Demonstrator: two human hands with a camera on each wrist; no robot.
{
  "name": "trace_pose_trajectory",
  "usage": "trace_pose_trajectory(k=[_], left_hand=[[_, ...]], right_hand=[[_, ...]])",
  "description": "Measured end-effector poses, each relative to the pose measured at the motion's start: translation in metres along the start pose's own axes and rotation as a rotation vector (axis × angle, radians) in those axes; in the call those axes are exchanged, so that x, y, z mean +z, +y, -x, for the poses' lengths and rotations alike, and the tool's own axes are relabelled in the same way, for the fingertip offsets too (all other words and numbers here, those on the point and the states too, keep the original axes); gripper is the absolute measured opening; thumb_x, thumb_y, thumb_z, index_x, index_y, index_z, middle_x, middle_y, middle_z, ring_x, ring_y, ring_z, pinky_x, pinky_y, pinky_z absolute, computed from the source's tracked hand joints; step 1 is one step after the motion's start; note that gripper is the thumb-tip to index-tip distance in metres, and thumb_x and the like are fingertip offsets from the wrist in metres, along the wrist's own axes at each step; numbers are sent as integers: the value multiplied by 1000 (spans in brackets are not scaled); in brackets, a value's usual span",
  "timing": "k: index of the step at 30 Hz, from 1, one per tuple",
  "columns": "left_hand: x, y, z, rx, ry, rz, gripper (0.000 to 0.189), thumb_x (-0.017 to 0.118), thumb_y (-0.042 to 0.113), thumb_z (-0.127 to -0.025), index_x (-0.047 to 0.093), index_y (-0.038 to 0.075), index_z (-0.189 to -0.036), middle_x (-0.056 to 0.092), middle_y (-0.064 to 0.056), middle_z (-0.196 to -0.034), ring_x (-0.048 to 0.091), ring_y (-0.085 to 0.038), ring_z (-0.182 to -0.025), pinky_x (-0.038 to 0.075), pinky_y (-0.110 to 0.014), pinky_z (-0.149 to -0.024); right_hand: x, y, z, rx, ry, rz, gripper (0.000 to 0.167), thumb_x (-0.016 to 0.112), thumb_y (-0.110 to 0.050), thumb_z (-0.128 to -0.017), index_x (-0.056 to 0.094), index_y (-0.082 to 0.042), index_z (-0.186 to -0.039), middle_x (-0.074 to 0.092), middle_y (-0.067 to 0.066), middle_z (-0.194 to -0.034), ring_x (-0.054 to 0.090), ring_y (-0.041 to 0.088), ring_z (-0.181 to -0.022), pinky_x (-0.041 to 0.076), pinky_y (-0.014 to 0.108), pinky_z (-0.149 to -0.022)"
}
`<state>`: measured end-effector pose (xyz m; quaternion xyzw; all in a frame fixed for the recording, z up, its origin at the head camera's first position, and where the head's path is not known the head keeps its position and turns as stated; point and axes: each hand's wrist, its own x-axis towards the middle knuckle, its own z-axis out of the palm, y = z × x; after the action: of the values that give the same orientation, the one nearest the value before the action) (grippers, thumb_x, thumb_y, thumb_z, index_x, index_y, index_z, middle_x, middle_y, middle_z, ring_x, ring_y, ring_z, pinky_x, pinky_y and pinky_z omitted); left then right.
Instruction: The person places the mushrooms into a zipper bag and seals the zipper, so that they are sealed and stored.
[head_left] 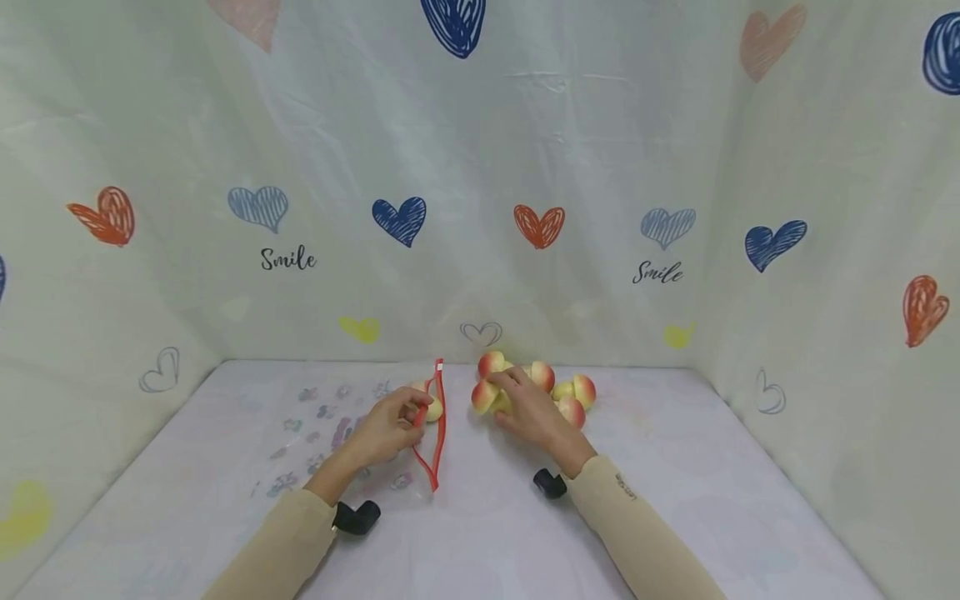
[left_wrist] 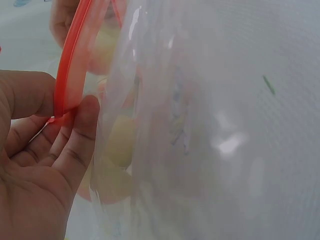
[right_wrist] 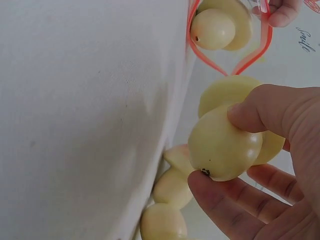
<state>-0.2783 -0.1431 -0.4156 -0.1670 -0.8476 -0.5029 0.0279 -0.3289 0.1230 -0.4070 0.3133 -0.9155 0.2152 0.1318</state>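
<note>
My left hand (head_left: 392,427) pinches the red zip edge (left_wrist: 70,65) of a clear plastic bag (left_wrist: 200,150) between thumb and fingers. The bag's mouth gapes toward the right, and a pale yellow fruit (right_wrist: 214,29) lies just inside it. To the right, my right hand (head_left: 531,410) grips a smooth, round, yellow-and-red fruit (right_wrist: 225,145) with a small dark spot at one end. Its thumb lies on top, and its fingers curl beneath. Several similar fruits (head_left: 576,390) sit in a group around and behind this hand, partly hidden by it.
A pale cloth covers the table (head_left: 465,550); printed purplish flowers (head_left: 283,483) show at left. Behind stands a white curtain (head_left: 480,150) with printed hearts. Black wrist devices (head_left: 357,518) are at both sleeves.
</note>
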Motion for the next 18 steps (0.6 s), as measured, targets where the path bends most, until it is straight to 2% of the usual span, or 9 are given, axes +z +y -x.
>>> trace_pose_trajectory(k=[4,8,13,18], left_hand=[[0,0,0,-8,0,-5,43,65,-10,-78,56,1,-119,57,-7,-98,54,-20,-86,51,-26,-71],[0,0,0,-9,4,-10,43,65,-10,-78,57,1,-119,56,-6,-98,54,-19,-86,51,-26,-71],[0,-1,0,-2,-5,5,43,64,-10,-78,56,0,-120,57,-11,-100,54,-20,-86,52,-26,-71],[-1,0,-1,-4,-10,12,44,64,-10,-78,56,0,-120,57,-13,-101,54,-20,-86,51,-27,-71]], right_hand=[[3,-3,-2,-3,-15,-6,55,69,-11,-82,51,-16,-133,47,4,-124,54,17,-95,50,32,-83],[6,-5,-4,-40,-1,-5,56,69,-10,-81,52,-14,-133,48,5,-126,53,17,-98,49,32,-85],[10,-8,-8,-79,18,-2,55,69,-9,-79,53,-11,-131,49,6,-123,54,17,-91,49,31,-80],[13,-13,-12,-67,-7,-5,52,70,-11,-81,53,-16,-130,49,4,-123,55,16,-86,50,29,-76]])
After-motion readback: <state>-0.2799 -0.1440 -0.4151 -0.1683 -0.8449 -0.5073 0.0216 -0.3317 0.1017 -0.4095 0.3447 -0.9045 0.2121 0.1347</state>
